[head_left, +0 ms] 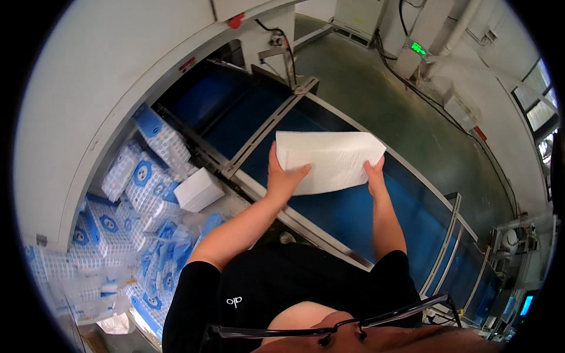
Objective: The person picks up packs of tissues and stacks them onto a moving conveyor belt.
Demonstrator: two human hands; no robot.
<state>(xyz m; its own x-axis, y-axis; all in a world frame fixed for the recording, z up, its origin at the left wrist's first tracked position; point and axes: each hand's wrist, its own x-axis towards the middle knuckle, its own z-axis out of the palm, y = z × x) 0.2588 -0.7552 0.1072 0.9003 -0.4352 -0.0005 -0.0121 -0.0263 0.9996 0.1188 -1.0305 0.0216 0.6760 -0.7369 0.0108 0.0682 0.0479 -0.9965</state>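
A thick white stack of folded paper tissue is held up over the blue conveyor belt. My left hand grips its left end, thumb on the near face. At the right end my right hand closes round the corner, thumb also on the near face. The fingers behind the stack are mostly hidden. Below and beyond it runs the blue conveyor belt with metal side rails. To the left of my left forearm, a smaller white paper block rests by the packages.
Blue-and-white printed plastic packages are heaped on the left. A large white machine housing rises at the upper left over the belt. Metal crossbars span the belt. Beyond it lies a green floor with black cables along the wall.
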